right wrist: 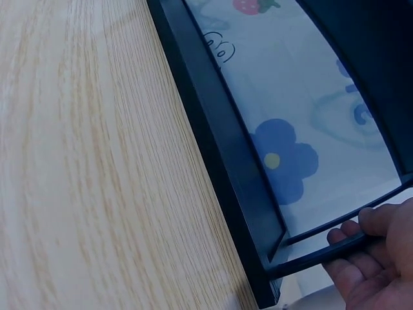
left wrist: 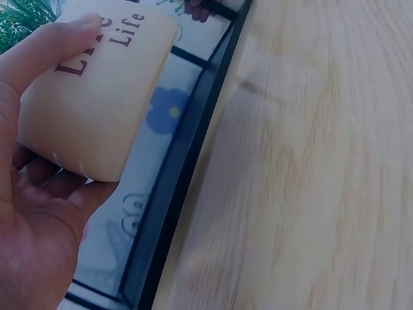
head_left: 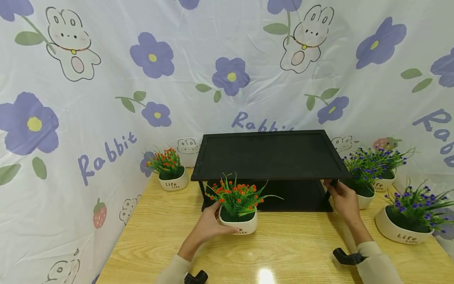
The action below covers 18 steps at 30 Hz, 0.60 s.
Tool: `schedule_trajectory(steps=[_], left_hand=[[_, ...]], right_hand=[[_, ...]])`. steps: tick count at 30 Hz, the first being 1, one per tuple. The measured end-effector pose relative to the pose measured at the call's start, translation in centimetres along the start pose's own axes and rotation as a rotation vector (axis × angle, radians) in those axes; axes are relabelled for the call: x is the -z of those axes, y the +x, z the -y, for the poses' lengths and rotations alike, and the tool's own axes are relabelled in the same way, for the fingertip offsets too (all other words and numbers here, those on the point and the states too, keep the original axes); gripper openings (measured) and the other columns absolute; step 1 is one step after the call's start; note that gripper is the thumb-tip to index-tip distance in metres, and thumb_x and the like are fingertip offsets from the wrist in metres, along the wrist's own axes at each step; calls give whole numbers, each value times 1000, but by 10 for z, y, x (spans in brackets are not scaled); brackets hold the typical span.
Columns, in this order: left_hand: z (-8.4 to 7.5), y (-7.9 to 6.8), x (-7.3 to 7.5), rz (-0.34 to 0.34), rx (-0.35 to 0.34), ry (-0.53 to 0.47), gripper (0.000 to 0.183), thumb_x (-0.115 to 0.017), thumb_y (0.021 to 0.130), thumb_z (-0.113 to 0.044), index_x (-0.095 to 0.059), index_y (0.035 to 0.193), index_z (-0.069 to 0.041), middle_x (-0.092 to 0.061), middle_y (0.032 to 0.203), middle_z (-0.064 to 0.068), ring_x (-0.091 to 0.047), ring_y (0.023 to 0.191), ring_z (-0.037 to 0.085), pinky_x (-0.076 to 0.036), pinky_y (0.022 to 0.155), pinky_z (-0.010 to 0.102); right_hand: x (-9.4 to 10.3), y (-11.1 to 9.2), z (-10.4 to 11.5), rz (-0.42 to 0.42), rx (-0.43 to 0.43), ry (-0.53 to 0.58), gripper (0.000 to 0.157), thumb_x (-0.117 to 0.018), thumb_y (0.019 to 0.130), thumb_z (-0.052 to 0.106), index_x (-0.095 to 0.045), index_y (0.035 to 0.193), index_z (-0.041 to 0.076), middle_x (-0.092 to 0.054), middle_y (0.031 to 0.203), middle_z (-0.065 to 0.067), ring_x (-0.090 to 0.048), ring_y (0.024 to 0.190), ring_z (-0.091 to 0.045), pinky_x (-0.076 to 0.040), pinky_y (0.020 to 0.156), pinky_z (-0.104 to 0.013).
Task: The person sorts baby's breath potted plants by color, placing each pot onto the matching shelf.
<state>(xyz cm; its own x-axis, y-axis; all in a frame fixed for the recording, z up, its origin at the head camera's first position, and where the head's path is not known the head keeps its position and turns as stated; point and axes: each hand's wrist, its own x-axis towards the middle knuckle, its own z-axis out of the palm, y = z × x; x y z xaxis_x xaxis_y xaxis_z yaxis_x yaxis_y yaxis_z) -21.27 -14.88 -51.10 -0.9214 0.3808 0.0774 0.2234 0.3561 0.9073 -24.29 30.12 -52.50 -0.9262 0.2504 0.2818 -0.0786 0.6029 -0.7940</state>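
My left hand (head_left: 207,227) grips a white oval pot (head_left: 248,225) of artificial plant with orange-red flowers, thumb across its "Life" lettering. This pot (left wrist: 97,110) is raised at the front left of a black two-tier shelf (head_left: 269,154). In the left wrist view, fingers (left wrist: 61,184) curl under the pot. At the shelf's right end, my right hand (head_left: 345,201) holds the front post. Thumb and fingers pinch this thin black post (right wrist: 310,259) in the right wrist view, where the hand (right wrist: 381,258) is partly cut off by the frame.
Another orange-flowered pot (head_left: 173,181) stands left of the shelf. On the right are a purple-flowered pot (head_left: 406,228) near the table edge and two more, one (head_left: 365,200) close beside my right hand. A patterned cloth (head_left: 198,79) hangs behind the wooden table (head_left: 294,244).
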Motion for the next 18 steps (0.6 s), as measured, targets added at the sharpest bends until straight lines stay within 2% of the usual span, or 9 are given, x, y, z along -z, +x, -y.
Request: schedule_trajectory(steps=[6,11,18], left_hand=[[-3,7,-14,42,-10,-41,95,-93,65,-37,-43,145,-23,-55,138,-3,-62,117,15,-53,92,28],[-4,13,-26,77,-26,-60,91,-93,65,-35,-45,142,-28,-57,135,-5,-64,113,13,-54,90,27],[-9,23,-40,102,-74,-41,90,-92,66,-38,-45,143,-28,-60,132,-3,-66,108,11,-55,87,26]], right_hand=[[-1,-1,0,0,-1,-6,32,-51,103,30,-63,100,0,-51,59,-9,-35,41,-12,-32,41,-28],[-1,-1,0,1,10,-6,31,-51,104,30,-64,103,1,-57,65,-17,-36,41,-11,-33,41,-28],[0,-2,0,0,-5,3,31,-51,104,29,-66,112,4,-63,74,-20,-37,41,-11,-34,41,-28]])
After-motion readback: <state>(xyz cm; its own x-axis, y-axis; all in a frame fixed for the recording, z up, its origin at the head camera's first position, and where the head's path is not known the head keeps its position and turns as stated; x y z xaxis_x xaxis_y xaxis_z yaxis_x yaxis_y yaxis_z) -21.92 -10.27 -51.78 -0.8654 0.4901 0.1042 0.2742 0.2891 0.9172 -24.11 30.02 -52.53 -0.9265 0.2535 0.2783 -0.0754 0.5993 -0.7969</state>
